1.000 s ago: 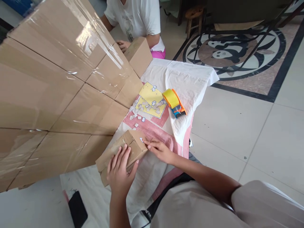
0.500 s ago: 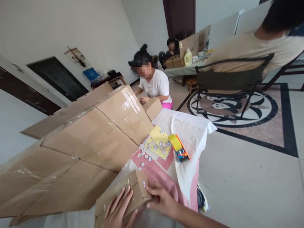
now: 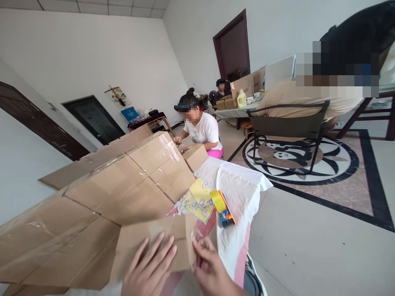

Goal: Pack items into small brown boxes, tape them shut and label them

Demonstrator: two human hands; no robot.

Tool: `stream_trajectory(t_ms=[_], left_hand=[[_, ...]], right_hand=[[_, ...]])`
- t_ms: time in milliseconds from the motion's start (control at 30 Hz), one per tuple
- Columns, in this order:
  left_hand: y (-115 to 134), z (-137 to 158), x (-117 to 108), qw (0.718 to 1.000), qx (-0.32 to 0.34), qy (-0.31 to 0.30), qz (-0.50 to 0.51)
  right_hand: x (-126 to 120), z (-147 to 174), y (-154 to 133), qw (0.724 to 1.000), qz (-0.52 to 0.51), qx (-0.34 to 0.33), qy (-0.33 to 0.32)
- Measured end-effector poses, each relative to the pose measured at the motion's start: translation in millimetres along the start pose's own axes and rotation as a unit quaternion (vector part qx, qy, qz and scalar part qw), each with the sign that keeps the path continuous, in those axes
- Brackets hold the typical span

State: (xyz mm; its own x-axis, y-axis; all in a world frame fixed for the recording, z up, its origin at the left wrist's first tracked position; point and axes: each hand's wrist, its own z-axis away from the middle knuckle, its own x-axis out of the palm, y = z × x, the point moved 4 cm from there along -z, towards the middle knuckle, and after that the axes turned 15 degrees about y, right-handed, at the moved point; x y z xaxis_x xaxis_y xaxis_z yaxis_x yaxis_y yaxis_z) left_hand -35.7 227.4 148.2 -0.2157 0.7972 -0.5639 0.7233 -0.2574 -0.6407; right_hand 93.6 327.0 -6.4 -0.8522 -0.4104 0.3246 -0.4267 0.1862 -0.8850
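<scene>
Left hand (image 3: 151, 269) lies flat on the small carton (image 3: 157, 246); right hand (image 3: 211, 269) pinches its 3 o'clock edge. Carton closed; tape dispenser (image 3: 222, 205) idle at 1 o'clock.

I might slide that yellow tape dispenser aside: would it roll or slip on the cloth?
The tape dispenser probably won't roll: it lies on its side on the white cloth. The loose, wrinkled cloth would likely bunch up and drag rather than let it glide.

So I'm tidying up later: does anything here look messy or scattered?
Yes: small white paper scraps lie strewn over the yellow sheet beside the tape dispenser. The small box under both hands looks intact.
</scene>
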Motion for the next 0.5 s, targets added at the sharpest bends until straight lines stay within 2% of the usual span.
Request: stream_trajectory(t_ms=[67,100,167,233,267,367,500], left_hand=[[-24.6,-58.7,8.4,1.000,-0.012,0.009,0.023],[-36.4,-86.9,19.5,0.998,-0.032,0.005,0.049],[-55.2,-137.5,54.7,0.990,-0.073,-0.018,0.122],[-64.9,-177.9,100.9,0.969,-0.108,-0.042,0.217],[-64.9,-193.9,126.1,0.952,-0.113,-0.062,0.276],[-54.2,-224.8,195.6,0.938,-0.095,-0.067,0.325],[-24.0,-221.5,267.2,0.922,-0.120,-0.079,0.359]], right_hand=[[-23.5,-29.9,-35.8,0.998,0.031,-0.038,0.028],[-35.9,-47.5,-50.7,0.997,0.049,-0.050,0.042],[-61.9,-84.6,-68.9,0.995,0.054,-0.040,0.079],[-88.2,-118.3,-72.4,0.992,0.038,-0.024,0.120],[-100.7,-132.4,-69.0,0.990,0.031,-0.015,0.135],[-134.7,-162.8,-43.2,0.985,0.057,0.008,0.161],[-171.9,-182.2,5.7,0.964,0.135,0.047,0.225]])
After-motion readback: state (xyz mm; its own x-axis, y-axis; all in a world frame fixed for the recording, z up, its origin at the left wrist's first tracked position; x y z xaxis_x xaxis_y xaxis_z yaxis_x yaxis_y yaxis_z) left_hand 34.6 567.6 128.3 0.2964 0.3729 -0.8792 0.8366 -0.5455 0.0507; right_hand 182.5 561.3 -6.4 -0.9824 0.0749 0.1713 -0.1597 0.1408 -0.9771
